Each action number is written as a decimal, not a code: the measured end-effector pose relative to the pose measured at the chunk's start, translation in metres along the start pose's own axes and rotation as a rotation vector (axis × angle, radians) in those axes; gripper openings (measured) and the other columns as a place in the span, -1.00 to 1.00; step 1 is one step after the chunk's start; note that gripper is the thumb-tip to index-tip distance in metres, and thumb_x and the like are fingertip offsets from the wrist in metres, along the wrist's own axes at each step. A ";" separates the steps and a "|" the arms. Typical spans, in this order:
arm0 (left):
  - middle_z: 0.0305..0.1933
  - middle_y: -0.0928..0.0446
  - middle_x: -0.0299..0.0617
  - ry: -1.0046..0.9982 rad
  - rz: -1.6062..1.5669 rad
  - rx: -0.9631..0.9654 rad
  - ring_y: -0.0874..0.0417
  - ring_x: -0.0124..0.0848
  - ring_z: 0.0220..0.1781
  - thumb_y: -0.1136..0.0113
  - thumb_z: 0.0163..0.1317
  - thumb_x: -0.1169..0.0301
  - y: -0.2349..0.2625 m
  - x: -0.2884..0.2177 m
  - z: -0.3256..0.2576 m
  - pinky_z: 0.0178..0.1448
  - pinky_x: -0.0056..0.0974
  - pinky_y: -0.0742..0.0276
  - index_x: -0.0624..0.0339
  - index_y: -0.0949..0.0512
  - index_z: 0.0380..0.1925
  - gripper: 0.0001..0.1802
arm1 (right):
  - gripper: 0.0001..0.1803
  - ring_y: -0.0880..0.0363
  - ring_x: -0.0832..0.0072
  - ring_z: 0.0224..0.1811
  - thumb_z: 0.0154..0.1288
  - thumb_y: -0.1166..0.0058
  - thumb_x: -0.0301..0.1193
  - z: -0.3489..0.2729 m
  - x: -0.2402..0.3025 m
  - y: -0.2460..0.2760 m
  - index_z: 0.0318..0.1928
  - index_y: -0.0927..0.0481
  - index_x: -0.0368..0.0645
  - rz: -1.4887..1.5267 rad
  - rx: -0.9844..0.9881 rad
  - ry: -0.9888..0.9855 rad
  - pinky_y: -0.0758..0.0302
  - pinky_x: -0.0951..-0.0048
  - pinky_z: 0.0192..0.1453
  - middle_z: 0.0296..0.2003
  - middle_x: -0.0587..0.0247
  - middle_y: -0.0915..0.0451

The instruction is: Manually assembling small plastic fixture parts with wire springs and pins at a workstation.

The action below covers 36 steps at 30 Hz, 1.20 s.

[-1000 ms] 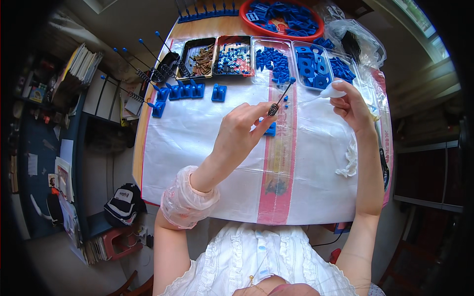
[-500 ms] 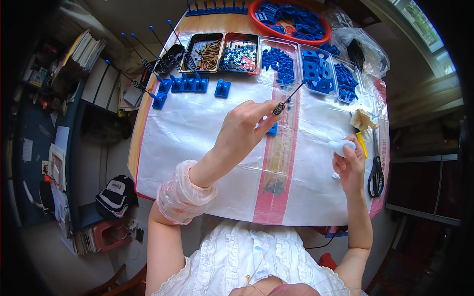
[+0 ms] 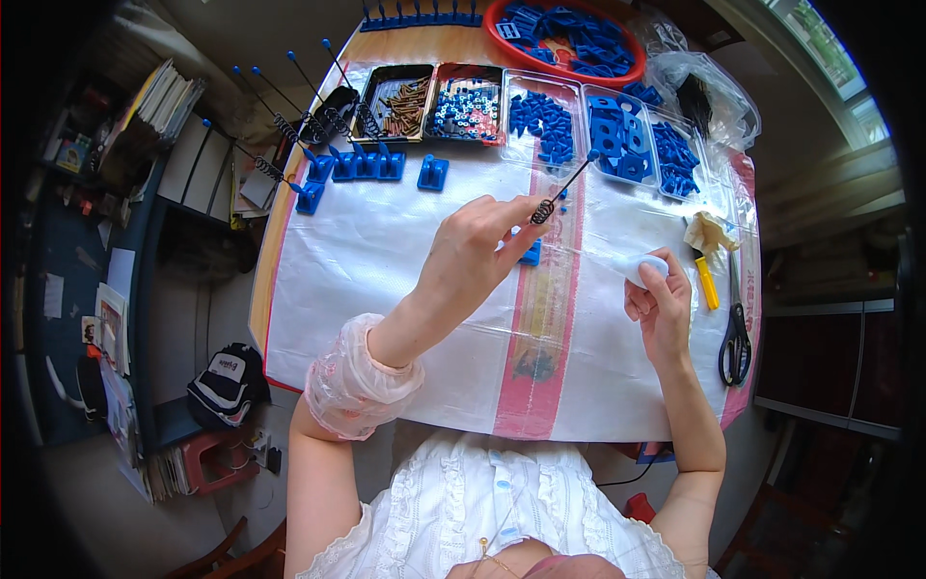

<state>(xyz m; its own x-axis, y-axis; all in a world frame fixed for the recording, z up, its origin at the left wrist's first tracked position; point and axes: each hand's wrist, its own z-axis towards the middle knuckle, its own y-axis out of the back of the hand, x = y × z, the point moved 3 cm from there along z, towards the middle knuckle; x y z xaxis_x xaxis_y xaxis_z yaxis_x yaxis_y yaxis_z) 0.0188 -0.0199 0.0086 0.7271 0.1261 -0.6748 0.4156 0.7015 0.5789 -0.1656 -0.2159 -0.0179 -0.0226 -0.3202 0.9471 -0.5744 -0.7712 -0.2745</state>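
My left hand (image 3: pixel 471 241) is closed over the middle of the table. Its fingertips pinch a black coil spring (image 3: pixel 543 212), from which a thin rod runs up and right to a dark blue tip (image 3: pixel 593 155). Just below these fingers shows a blue plastic base (image 3: pixel 530 253), partly hidden; whether it is joined to the spring I cannot tell. To the right, my right hand (image 3: pixel 664 304) grips a smooth, rounded white object (image 3: pixel 644 269) between thumb and fingers. Its exact kind is not clear. A gap of table separates it from the spring.
Trays of brass-coloured pins (image 3: pixel 397 101), small beads (image 3: pixel 468 108) and blue parts (image 3: pixel 543 121) line the back, with a red basin (image 3: pixel 569 79) behind. Assembled spring pieces (image 3: pixel 309 198) stand at left. Black scissors (image 3: pixel 736 347) and a yellow-handled tool (image 3: pixel 709 285) lie at right.
My right hand has shifted left and slightly away from me with the white object, closer to the spring. The left hand stays nearly still with the spring.
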 end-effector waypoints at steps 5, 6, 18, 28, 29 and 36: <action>-0.42 -0.67 -0.23 0.008 0.000 -0.002 -0.55 -0.45 -0.46 -0.42 0.29 0.42 0.000 -0.001 0.000 -0.35 -0.32 -0.47 0.04 -0.72 0.08 -0.66 | -0.80 -0.33 0.77 -0.56 0.44 -0.20 -0.30 0.000 -0.002 -0.006 -0.12 -0.48 -0.08 -0.029 -0.043 -0.010 -0.24 0.66 -0.54 -0.52 0.44 -0.47; -0.42 -0.67 -0.23 0.011 -0.002 0.000 -0.55 -0.45 -0.46 -0.42 0.29 0.42 0.000 -0.001 0.000 -0.36 -0.32 -0.46 0.04 -0.72 0.07 -0.67 | -0.79 -0.24 0.80 -0.61 0.44 -0.21 -0.28 0.000 -0.001 -0.008 -0.13 -0.48 -0.06 -0.044 -0.070 -0.006 -0.18 0.68 -0.56 -0.57 0.48 -0.40; -0.41 -0.68 -0.23 -0.001 -0.015 -0.007 -0.54 -0.46 -0.47 -0.40 0.31 0.41 0.000 -0.001 0.001 -0.37 -0.33 -0.46 0.05 -0.73 0.07 -0.68 | -0.82 -0.45 0.76 -0.51 0.44 -0.21 -0.35 0.001 -0.002 -0.002 -0.11 -0.48 -0.07 -0.006 -0.021 -0.037 -0.28 0.64 -0.51 -0.47 0.42 -0.57; -0.41 -0.68 -0.22 0.001 -0.025 -0.010 -0.55 -0.45 -0.47 -0.40 0.31 0.42 0.001 -0.003 0.001 -0.35 -0.32 -0.48 0.07 -0.73 0.07 -0.68 | -0.82 -0.33 0.81 -0.57 0.42 -0.22 -0.35 0.000 0.001 0.002 -0.13 -0.48 -0.07 0.009 -0.048 -0.031 -0.21 0.67 -0.52 -0.51 0.47 -0.49; -0.41 -0.68 -0.22 -0.002 -0.026 -0.014 -0.55 -0.45 -0.47 -0.40 0.31 0.42 0.001 -0.003 0.001 -0.35 -0.32 -0.48 0.07 -0.73 0.07 -0.68 | -0.82 -0.31 0.81 -0.57 0.42 -0.22 -0.35 0.001 0.002 0.003 -0.13 -0.48 -0.07 0.013 -0.041 -0.030 -0.20 0.67 -0.52 -0.52 0.48 -0.48; -0.42 -0.67 -0.22 0.016 -0.019 -0.001 -0.54 -0.45 -0.46 -0.40 0.30 0.42 0.001 -0.002 0.001 -0.36 -0.32 -0.46 0.05 -0.73 0.06 -0.69 | -0.83 -0.30 0.80 -0.56 0.42 -0.21 -0.36 0.000 0.002 0.000 -0.12 -0.48 -0.08 0.028 -0.036 -0.030 -0.21 0.67 -0.52 -0.50 0.47 -0.48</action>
<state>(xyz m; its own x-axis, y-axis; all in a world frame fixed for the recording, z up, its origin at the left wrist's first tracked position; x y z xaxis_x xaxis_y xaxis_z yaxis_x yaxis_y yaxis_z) 0.0185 -0.0203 0.0107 0.7105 0.1236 -0.6928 0.4287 0.7047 0.5653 -0.1658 -0.2161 -0.0164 -0.0149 -0.3579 0.9336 -0.6032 -0.7415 -0.2938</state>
